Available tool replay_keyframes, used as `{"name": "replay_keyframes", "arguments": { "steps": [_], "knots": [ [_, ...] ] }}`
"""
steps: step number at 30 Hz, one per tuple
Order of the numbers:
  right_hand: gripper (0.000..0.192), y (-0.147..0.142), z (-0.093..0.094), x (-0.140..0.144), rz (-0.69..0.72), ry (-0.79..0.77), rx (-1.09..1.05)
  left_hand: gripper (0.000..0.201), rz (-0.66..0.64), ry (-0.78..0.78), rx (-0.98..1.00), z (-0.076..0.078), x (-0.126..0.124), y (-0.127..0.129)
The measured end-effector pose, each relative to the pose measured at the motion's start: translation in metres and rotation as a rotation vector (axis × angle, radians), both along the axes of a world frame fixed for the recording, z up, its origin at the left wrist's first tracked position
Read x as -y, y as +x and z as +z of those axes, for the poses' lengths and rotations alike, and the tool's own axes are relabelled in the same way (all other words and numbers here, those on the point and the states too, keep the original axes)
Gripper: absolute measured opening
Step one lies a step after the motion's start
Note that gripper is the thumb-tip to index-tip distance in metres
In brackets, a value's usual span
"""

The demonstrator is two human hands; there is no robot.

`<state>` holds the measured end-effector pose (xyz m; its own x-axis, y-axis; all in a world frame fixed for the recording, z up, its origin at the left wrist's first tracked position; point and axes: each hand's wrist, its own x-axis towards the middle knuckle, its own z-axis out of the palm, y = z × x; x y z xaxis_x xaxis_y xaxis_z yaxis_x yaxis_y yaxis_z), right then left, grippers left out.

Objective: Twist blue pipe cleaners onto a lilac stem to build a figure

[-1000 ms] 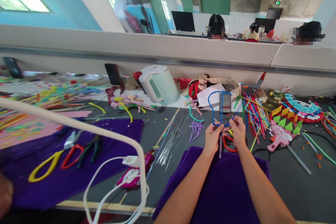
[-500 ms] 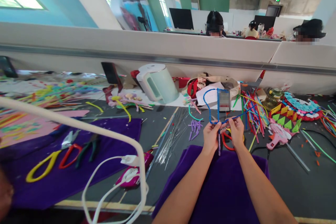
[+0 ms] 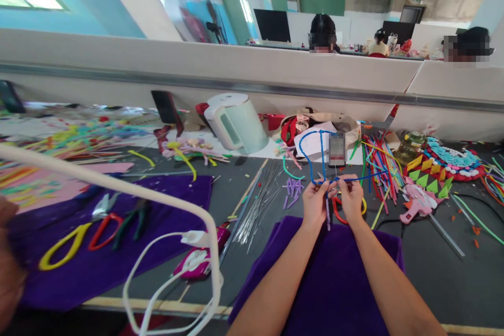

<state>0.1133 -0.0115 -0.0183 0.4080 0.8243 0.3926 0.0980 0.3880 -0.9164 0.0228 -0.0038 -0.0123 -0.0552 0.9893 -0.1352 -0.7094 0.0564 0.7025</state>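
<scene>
Both my hands pinch a shape bent from blue pipe cleaners (image 3: pixel 322 152), a rounded loop with a straight piece through it. My left hand (image 3: pixel 314 203) is closed on the base of the loop, where a short purple pipe cleaner (image 3: pixel 328 216) hangs down. Close beside it, my right hand (image 3: pixel 352 200) is closed on a blue length whose free end sticks out to the right. My fingertips hide the joint. Below the hands lie red-and-yellow-handled scissors (image 3: pixel 337 213), partly covered, and a folded purple cloth (image 3: pixel 334 278).
Left are a purple cloth with scissors (image 3: pixel 66 247) and pliers (image 3: pixel 136 223), and a white cable arm (image 3: pixel 165 197). Beyond stand a kettle (image 3: pixel 248 123) and a phone (image 3: pixel 336 149). Right lie colored pipe cleaners (image 3: pixel 380 173) and a pink glue gun (image 3: pixel 419 202). Another person's blurred hand (image 3: pixel 10 252) shows far left.
The blue loop has shifted slightly left and turned a little in my fingers. Its free end now reaches out more level to the right. The blurred hand at far left has come further into view.
</scene>
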Motion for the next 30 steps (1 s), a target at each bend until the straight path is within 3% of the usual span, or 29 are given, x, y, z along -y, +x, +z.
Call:
{"name": "replay_keyframes", "arguments": {
  "steps": [7,16,21,26,30],
  "knots": [
    [0.013,0.002,0.004,0.000,0.025,0.086,0.099,0.027,0.018,-0.047,0.024,0.003,-0.002,-0.004],
    [0.017,0.003,-0.002,-0.006,0.267,-0.078,-0.621,0.020,-0.076,-0.109,0.072,0.009,0.001,-0.002],
    [0.018,0.011,0.000,-0.007,0.401,-0.159,-0.847,0.023,-0.164,-0.069,0.005,0.012,0.006,0.001],
    [0.025,0.017,0.005,-0.004,0.509,-0.240,-0.907,0.029,-0.197,-0.024,-0.057,0.011,0.008,0.003],
    [0.026,0.015,0.004,-0.005,0.431,-0.222,-0.799,0.032,-0.157,0.018,-0.093,0.013,0.009,0.003]
  ]
}}
